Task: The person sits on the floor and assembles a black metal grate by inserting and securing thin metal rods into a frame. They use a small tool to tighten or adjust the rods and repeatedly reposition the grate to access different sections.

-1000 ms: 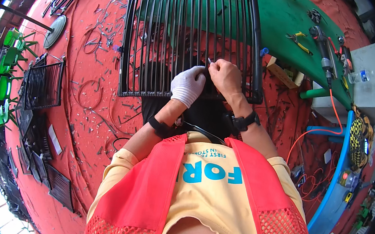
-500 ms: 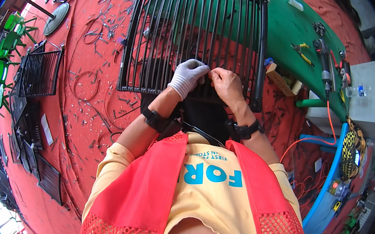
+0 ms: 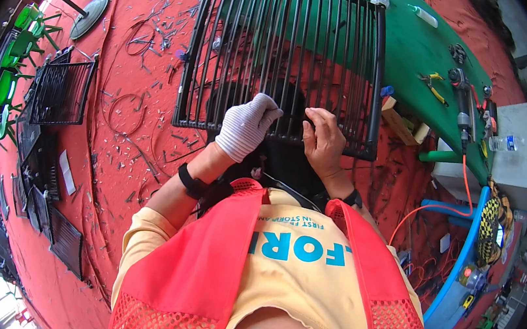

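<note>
In front of me stands a black slatted frame (image 3: 376, 80), its far end resting at the green table and its near edge by my lap. My left hand (image 3: 245, 126), in a striped white-grey glove, is over the near part of the slats with thumb and fingertips pinched together. Whatever may be between those fingertips is too small to make out. To its right, my bare right hand (image 3: 325, 146) hovers over the near edge, fingers bent, with a gap between thumb and forefinger. Nothing shows in it.
At the right, the green table (image 3: 410, 44) carries pliers (image 3: 435, 88), a power tool (image 3: 462, 100) with an orange cord and a white bottle (image 3: 423, 15). Dark offcuts litter the red floor covering (image 3: 136, 76). More black frames (image 3: 61, 94) and green chairs (image 3: 4, 87) stand left.
My hands have parted: the left moved left and nearer, while the right drew back a little and its fingers loosened. The view has shifted slightly.
</note>
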{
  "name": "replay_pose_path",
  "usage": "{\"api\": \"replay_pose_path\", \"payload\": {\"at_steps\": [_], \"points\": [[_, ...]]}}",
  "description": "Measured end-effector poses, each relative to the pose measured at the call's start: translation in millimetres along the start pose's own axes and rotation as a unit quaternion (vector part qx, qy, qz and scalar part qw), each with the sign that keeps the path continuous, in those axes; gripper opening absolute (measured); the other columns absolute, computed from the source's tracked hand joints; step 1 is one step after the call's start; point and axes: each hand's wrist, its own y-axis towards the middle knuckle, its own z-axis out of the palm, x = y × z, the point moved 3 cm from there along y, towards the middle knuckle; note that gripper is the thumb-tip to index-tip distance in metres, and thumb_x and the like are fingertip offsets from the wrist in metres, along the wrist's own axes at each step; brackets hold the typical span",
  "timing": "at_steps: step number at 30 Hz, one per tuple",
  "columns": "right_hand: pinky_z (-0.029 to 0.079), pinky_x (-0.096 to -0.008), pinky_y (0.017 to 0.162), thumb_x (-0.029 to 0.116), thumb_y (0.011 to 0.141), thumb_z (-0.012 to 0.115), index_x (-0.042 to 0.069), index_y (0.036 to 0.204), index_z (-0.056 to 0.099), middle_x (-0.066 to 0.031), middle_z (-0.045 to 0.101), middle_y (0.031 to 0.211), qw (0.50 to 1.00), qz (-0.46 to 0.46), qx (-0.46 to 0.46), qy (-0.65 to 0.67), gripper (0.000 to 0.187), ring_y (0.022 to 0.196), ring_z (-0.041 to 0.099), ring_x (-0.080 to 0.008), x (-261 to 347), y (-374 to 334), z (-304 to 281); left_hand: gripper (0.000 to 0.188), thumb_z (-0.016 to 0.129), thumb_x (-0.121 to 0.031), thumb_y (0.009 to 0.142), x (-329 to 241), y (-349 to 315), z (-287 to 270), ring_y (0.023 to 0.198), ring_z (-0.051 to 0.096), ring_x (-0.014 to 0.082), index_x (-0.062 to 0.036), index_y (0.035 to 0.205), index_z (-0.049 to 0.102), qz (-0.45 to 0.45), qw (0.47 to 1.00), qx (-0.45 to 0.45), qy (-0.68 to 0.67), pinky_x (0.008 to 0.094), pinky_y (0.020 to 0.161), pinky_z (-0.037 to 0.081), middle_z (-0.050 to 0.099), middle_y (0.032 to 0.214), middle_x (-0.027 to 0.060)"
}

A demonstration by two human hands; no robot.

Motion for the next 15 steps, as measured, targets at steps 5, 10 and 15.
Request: {"api": "replay_pose_path", "payload": {"at_steps": [5,10,15], "points": [[0.053,-0.0319,0.074,0.018,0.08,0.067,0.009,0.109,0.061,-0.0054,0.061,0.108,0.995,-0.027,0.082,-0.044,0.031,0.089,0.064,-0.0222,14.3,14.8,13.1,0.011,0.062,-0.011,0.087,24.4,-7.7,7.8,0.055,0.06,0.0297,-0.006,0.088,0.053,-0.055,0.993,-0.045,-0.095,0.0362,0.05,0.046,0.058,0.065,0.0135],[0.052,-0.0339,0.067,0.016,0.081,0.067,0.006,0.094,0.066,-0.006,0.065,0.089,0.986,0.026,0.156,0.053,0.017,0.08,0.064,-0.0253,11.2,29.6,26.6,0.009,0.061,-0.011,0.088,29.1,-12.9,19.4,0.059,0.062,0.0308,-0.0068,0.092,0.055,0.011,0.991,-0.105,-0.077,0.0359,0.051,0.047,0.06,0.069,0.0133],[0.046,-0.0225,0.05,0.016,0.088,0.064,0.002,0.088,0.065,-0.0025,0.065,0.069,0.942,0.267,0.069,0.191,0.014,0.053,0.056,-0.0066,-17.4,45.7,28.6,0.009,0.059,-0.018,0.089,22.6,-3.5,23.8,0.063,0.063,0.0325,-0.0106,0.093,0.061,0.024,0.992,-0.118,0.025,0.0388,0.053,0.049,0.063,0.073,0.0143]]}}
